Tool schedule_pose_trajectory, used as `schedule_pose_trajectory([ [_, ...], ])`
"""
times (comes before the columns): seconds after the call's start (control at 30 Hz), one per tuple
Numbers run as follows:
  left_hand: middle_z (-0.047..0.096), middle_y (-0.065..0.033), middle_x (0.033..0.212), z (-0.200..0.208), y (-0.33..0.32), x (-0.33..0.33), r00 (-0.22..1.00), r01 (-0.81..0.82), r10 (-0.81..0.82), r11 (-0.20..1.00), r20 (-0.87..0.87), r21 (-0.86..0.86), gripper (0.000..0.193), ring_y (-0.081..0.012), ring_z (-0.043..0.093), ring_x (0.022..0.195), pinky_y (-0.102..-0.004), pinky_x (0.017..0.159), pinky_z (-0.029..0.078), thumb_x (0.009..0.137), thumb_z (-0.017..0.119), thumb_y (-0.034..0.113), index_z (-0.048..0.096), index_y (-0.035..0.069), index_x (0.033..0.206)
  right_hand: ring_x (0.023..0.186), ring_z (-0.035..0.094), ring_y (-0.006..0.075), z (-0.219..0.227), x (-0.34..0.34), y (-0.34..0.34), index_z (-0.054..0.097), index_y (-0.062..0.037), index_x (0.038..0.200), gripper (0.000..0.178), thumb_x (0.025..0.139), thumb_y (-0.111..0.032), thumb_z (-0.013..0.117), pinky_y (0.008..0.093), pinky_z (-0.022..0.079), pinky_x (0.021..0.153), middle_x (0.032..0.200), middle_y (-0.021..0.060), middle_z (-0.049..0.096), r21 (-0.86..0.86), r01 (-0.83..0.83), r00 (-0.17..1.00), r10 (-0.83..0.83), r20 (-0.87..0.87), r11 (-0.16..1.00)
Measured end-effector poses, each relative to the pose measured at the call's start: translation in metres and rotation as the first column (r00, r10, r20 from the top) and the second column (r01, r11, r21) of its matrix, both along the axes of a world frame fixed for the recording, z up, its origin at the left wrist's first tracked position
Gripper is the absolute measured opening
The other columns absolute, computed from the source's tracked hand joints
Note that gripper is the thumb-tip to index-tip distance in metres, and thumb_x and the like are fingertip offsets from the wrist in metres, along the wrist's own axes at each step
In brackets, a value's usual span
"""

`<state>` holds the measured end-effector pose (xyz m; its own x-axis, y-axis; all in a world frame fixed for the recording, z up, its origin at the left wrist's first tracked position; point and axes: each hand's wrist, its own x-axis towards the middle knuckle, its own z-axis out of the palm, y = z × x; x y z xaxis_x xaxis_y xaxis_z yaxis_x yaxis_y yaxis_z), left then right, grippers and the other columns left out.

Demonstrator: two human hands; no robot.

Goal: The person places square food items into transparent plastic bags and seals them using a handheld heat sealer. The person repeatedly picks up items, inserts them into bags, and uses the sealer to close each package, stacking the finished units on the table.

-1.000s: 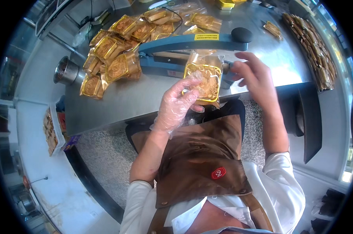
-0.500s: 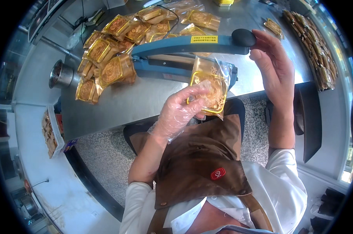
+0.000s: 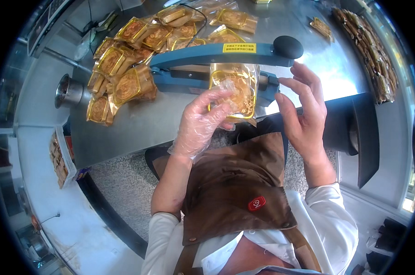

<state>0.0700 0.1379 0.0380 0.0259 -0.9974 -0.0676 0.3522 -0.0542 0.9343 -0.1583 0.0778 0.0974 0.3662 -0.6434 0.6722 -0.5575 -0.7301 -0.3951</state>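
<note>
Gloved left hand (image 3: pixel 199 121) has the gold-rimmed packet (image 3: pixel 247 97) pinched, long axis pointing away toward the blue sealer (image 3: pixel 193 56); bare right hand (image 3: pixel 307 114), empty, loosely spread, sits farther right.

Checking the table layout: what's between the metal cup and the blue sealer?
Wrapped packets lie piled between the cup and sealer in the head view.

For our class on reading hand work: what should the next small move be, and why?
Probably bring the right hand up to the black knob and press down: the blue sealer's upper arm stands raised, the clear packet appears to reach beneath it, held by the gloved left hand, and the right hand looks empty.
</note>
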Motion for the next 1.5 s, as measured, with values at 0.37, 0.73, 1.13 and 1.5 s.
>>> schedule_pose_trajectory([
  [0.37,0.065,-0.0115,0.127,0.005,-0.001,0.002,1.000,-0.028,0.028,0.999,0.002,0.026,0.027,-0.0223,0.072,0.103,-0.0325,0.073,0.067,0.100,0.066,0.006,0.067,0.004,0.126,0.112,0.068,0.0244,0.042,-0.013,-0.046,0.073,-0.0009,0.116,0.020,0.096,-0.004,0.070,0.0329,0.054,0.090,0.127,0.0153,0.068,-0.222,-0.128,0.983,0.153,0.099,0.967],
  [0.73,0.065,-0.0119,0.126,0.004,-0.002,0.003,1.000,-0.024,0.024,0.999,-0.007,0.036,0.028,-0.0217,0.072,0.102,-0.0326,0.075,0.066,0.100,0.066,0.008,0.065,0.002,0.127,0.091,0.072,0.0255,0.032,-0.009,-0.045,0.075,-0.0052,0.114,0.021,0.093,-0.006,0.074,0.0329,0.057,0.076,0.111,0.0106,0.071,-0.038,-0.106,0.990,0.102,-0.094,0.994],
  [1.13,0.065,-0.0130,0.127,0.011,-0.001,0.004,0.999,-0.026,0.024,0.998,0.030,0.049,0.030,-0.0220,0.071,0.106,-0.0342,0.081,0.066,0.100,0.067,0.009,0.065,-0.001,0.128,0.092,0.072,0.0273,0.019,-0.015,-0.046,0.076,-0.0043,0.112,0.021,0.091,-0.006,0.076,0.0342,0.058,0.078,0.111,0.0118,0.071,0.033,-0.085,0.984,0.089,-0.152,0.996],
  [1.5,0.068,-0.0107,0.126,0.008,-0.002,0.010,0.991,-0.056,0.059,0.998,0.120,-0.030,0.031,-0.0175,0.064,0.115,-0.0331,0.101,0.054,0.091,0.067,-0.007,0.069,-0.002,0.122,0.101,0.074,0.0278,0.014,-0.017,-0.048,0.075,-0.0024,0.115,0.027,0.089,0.000,0.074,0.0336,0.061,0.081,0.117,0.0145,0.073,0.134,-0.092,0.967,0.121,-0.225,0.987],
])
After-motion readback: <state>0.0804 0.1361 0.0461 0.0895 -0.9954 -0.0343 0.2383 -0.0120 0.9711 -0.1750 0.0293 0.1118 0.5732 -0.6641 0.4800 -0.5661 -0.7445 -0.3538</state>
